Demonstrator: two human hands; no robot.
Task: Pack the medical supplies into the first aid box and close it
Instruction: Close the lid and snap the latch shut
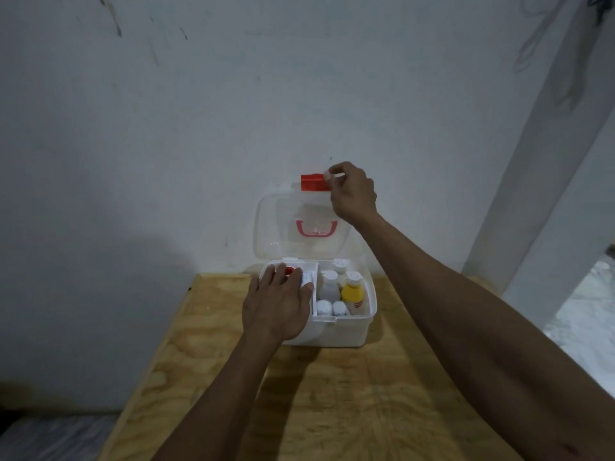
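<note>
A white first aid box (346, 331) stands at the far end of a plywood table (299, 394). Its clear lid (276, 224) stands upright, with a pink handle (316, 227) and a red latch (312, 182) on the top edge. My right hand (352, 194) pinches the right end of that latch. My left hand (278, 304) lies flat, fingers spread, over the box's left compartment, where a red-capped item (289, 270) peeks out. The right compartment holds a yellow bottle (352, 292), white bottles (329, 286) and two white rolls (331, 308).
The table butts against a scuffed white wall (199, 128). A white post (539, 161) rises at the right, with a pale floor (585, 311) beyond it. The table's left edge drops to a dark floor.
</note>
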